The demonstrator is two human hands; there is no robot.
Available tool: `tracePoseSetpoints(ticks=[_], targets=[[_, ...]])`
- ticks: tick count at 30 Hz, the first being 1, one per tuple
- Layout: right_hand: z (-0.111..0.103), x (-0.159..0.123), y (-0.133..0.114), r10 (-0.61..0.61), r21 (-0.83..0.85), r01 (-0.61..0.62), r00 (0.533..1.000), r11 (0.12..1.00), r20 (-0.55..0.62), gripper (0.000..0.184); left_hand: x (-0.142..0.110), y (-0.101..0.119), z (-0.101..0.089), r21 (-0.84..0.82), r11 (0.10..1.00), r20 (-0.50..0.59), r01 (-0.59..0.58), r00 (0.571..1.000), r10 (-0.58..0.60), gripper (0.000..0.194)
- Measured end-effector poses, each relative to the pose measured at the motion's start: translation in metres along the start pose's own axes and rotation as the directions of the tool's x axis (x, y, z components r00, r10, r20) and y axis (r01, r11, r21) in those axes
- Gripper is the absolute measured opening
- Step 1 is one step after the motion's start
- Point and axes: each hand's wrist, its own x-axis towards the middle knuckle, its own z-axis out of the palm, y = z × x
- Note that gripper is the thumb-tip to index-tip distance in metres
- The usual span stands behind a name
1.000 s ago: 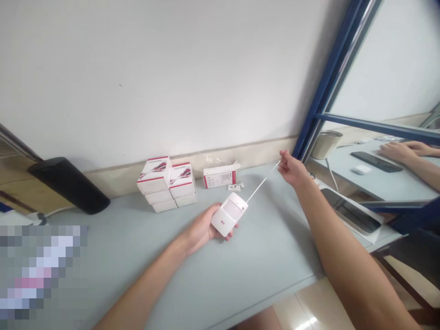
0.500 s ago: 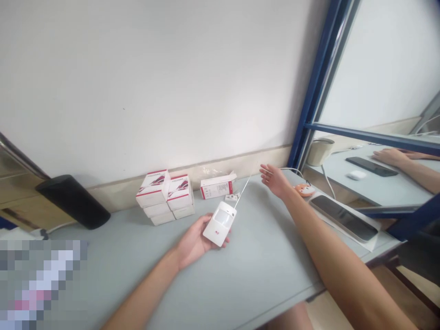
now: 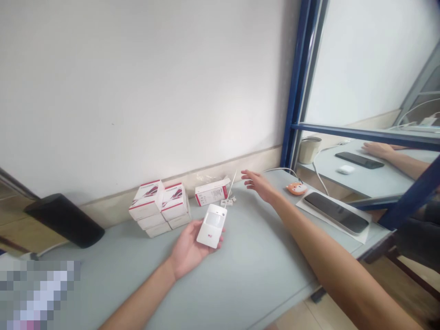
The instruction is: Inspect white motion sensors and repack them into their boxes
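My left hand holds a white sensor unit with a small red mark, above the pale table. A thin white antenna wire sticks up from the unit's top. My right hand hovers to the right of the wire with its fingers spread, holding nothing. Just behind the unit lie an opened white and red box and some small white parts.
A stack of white and red boxes stands near the wall. A black cylinder lies at the left. An orange toy, a phone on paper and a blue frame post are at the right. Another person's hand rests on the far desk.
My right hand let go of the stretched antenna wire and opened, drawing back toward the unit. The wire now points up. My view shifted to the right.
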Motion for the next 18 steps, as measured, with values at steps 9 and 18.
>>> tracePoseSetpoints(ticks=[9, 18], targets=[[-0.001, 0.005, 0.002, -0.063, -0.007, 0.062, 0.991, 0.998, -0.117, 0.031, 0.0, -0.002, -0.003, 0.006, 1.0, 0.058, 0.02, 0.998, -0.02, 0.035], [-0.017, 0.012, -0.002, -0.002, 0.193, 0.03, 0.99, 0.981, -0.142, 0.026, 0.004, -0.002, -0.009, -0.084, 0.99, 0.054, 0.114, 0.993, -0.11, 0.038]])
